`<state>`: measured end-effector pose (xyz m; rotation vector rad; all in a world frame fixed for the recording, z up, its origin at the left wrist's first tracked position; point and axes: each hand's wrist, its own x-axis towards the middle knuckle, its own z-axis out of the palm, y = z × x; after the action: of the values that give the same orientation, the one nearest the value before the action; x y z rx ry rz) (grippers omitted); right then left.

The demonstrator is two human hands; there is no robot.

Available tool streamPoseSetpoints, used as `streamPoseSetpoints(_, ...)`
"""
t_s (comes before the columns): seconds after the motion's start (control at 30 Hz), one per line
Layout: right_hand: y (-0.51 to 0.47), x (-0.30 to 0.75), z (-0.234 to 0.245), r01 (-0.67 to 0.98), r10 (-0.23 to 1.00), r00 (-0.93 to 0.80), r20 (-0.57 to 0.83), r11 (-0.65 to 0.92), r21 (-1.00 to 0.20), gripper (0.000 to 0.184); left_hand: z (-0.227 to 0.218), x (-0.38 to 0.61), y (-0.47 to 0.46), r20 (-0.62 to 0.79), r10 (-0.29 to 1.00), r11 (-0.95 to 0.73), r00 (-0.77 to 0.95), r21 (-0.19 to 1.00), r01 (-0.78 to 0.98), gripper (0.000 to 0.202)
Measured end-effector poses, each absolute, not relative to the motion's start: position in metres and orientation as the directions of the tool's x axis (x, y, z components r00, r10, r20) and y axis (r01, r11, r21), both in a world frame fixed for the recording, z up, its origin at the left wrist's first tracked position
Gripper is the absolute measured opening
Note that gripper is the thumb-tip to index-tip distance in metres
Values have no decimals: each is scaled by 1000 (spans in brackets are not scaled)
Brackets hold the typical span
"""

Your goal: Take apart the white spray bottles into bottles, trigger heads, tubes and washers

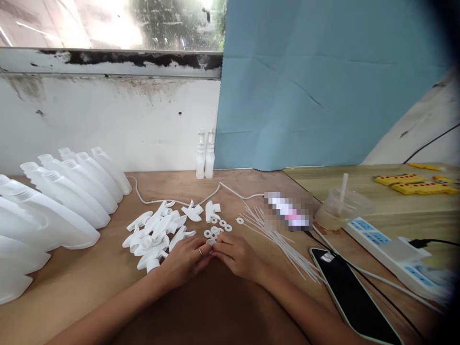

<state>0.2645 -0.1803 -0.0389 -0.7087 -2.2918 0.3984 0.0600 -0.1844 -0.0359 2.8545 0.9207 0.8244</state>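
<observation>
My left hand (pixel 192 256) and my right hand (pixel 235 254) meet at the front of the table, fingertips pinched together. Between them shows a small white part (pixel 211 242), mostly hidden by the fingers, so its exact kind is unclear. Just beyond the fingertips lie several flat white washers (pixel 207 233). A heap of white trigger spray heads (pixel 158 230) is beside my left hand, with one more spray head (pixel 212 211) standing behind the washers. Thin white dip tubes (pixel 283 247) are spread to the right of my right hand.
Several white bottles (pixel 72 206) without caps stand at the left. Two small spray bottles (pixel 204 155) are against the wall. On the right are a phone (pixel 352 292), a power strip (pixel 381 249), a plastic cup (pixel 332 211) with a straw, cables, and yellow pieces (pixel 413 184) farther off.
</observation>
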Motion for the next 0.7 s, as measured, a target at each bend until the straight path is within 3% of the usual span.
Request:
streamPoseSetpoints(0.17, -182, 264, -42, 344, 654, -564, 504, 741, -576, 20, -38, 60, -185, 465, 602, -796, 649, 291, 530, 11)
streamPoseSetpoints(0.3, -183, 262, -40, 323, 660, -540, 523, 736, -595, 19, -38, 60, -186, 407, 666, -745, 625, 400, 533, 9)
streamPoseSetpoints(0.47, -178, 270, -30, 294, 695, -503, 513, 696, -655, 12, -39, 58, -186, 429, 652, -757, 625, 402, 515, 7)
streamPoseSetpoints(0.57, -166, 286, -24, 467, 810, -282, 514, 584, -664, 21, -39, 57, -186, 428, 654, -756, 624, 380, 533, 9)
streamPoseSetpoints(0.7, -144, 316, -21, 838, 850, -38, 525, 314, -447, 31, -40, 58, -186, 428, 639, -769, 639, 345, 538, 9)
